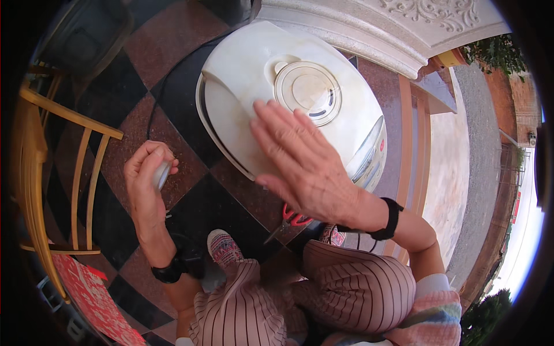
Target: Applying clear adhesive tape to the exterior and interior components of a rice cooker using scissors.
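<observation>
A large white rice cooker (242, 69) with a round steam vent (309, 92) in its lid stands on the floor before me. My right hand (306, 158) is held flat over the lid's near side, fingers stretched out and nothing in them. Whether the palm touches the lid, I cannot tell. To the left of the cooker, my left hand (147, 173) is closed round a small pale, rounded object (163, 175), mostly hidden by the fingers. Scissors with red handles (293, 218) lie on the floor below my right hand.
Dark and reddish checkered tiles (167, 34) cover the floor. At the left stand a wooden chair (75, 115) and a dark container (86, 34). A black cord (158, 95) runs left of the cooker. Behind it is a carved white base (369, 29). A red printed sheet (95, 300) lies lower left.
</observation>
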The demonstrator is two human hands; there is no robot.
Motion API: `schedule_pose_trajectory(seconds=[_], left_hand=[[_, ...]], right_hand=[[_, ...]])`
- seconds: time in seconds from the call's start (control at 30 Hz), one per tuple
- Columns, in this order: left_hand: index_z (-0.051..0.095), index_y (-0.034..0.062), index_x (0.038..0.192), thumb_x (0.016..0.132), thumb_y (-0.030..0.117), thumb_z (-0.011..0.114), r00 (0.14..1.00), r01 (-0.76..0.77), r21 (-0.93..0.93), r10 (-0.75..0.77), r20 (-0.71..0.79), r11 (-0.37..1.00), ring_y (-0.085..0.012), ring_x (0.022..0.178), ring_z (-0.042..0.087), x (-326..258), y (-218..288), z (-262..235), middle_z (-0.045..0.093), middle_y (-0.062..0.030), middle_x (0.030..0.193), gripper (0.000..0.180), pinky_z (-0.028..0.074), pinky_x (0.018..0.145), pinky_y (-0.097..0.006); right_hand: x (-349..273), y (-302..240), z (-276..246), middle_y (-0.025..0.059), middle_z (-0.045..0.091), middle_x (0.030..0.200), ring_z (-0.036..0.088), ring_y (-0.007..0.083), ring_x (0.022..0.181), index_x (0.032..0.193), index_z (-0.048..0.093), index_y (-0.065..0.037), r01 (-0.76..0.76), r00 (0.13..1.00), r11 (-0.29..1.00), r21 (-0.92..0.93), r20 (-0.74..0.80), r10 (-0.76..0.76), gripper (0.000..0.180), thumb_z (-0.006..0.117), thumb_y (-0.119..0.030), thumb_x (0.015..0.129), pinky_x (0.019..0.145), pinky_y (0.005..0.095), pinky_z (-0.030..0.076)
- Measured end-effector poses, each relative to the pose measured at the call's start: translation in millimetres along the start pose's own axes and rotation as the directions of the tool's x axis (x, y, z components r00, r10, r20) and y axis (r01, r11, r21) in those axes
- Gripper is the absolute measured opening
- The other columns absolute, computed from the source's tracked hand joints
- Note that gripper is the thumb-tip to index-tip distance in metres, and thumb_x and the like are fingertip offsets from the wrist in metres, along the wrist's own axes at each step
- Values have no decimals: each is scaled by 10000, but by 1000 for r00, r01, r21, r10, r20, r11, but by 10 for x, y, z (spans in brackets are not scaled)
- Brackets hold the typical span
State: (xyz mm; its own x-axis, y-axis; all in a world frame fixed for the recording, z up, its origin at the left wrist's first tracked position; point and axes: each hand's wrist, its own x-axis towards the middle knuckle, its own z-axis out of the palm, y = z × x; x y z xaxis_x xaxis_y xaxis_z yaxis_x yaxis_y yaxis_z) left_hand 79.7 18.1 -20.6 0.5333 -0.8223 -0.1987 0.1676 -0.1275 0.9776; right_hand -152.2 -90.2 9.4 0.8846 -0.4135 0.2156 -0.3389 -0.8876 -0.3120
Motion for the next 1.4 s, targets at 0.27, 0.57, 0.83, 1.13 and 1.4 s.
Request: schedule_pose_trajectory(seconds=[0.27, 0.57, 0.83, 1.13, 1.4], left_hand=[[562, 61, 766, 879, 177, 544, 997, 22, 38, -24, 67, 999, -94, 709, 541, 44, -133, 12, 538, -9, 792, 163, 429, 634, -231], [553, 58, 762, 880, 184, 540, 998, 40, 66, -44, 55, 997, -100, 713, 547, 44, -163, 59, 535, -17, 801, 173, 436, 635, -230], [567, 31, 744, 868, 145, 532, 998, 69, 52, -69, -6, 996, -97, 687, 518, 31, -135, 74, 530, -21, 743, 172, 433, 627, -232], [553, 45, 775, 893, 195, 543, 997, 30, 61, -34, 65, 998, -110, 730, 547, 40, -191, -5, 530, -28, 813, 191, 435, 643, -240], [556, 58, 791, 903, 214, 538, 997, 68, 95, -70, 23, 993, -108, 734, 548, 28, -205, -82, 538, -24, 831, 193, 430, 649, -239]], right_hand=[[-108, 9, 233, 184, 283, 1457, 235, 286, 1376, 1368, 347, 19, 37, 992, 994, -103, 124, -24, 711, 539, -433, 854, 1117, 419, 188], [135, 652, 113, 175, 361, 1418, 304, 290, 1339, 1351, 388, -6, -122, 986, 979, -165, -137, 99, 596, 397, -441, 944, 1110, 434, 209], [-262, 310, 38, 165, 230, 1489, 235, 296, 1376, 1426, 258, -30, -107, 990, 991, -85, 88, 114, 687, 391, -484, 928, 1119, 430, 201], [-315, 1176, -41, 157, 282, 1472, 236, 298, 1378, 1421, 336, -191, -269, 959, 956, -119, -128, 254, 633, 262, -588, 933, 1142, 406, 169], [-1412, 1428, -163, 212, 378, 1370, 411, 338, 1259, 1430, 302, -114, -738, 648, 527, 421, 226, 727, 802, 466, -633, 840, 984, 427, 414]])
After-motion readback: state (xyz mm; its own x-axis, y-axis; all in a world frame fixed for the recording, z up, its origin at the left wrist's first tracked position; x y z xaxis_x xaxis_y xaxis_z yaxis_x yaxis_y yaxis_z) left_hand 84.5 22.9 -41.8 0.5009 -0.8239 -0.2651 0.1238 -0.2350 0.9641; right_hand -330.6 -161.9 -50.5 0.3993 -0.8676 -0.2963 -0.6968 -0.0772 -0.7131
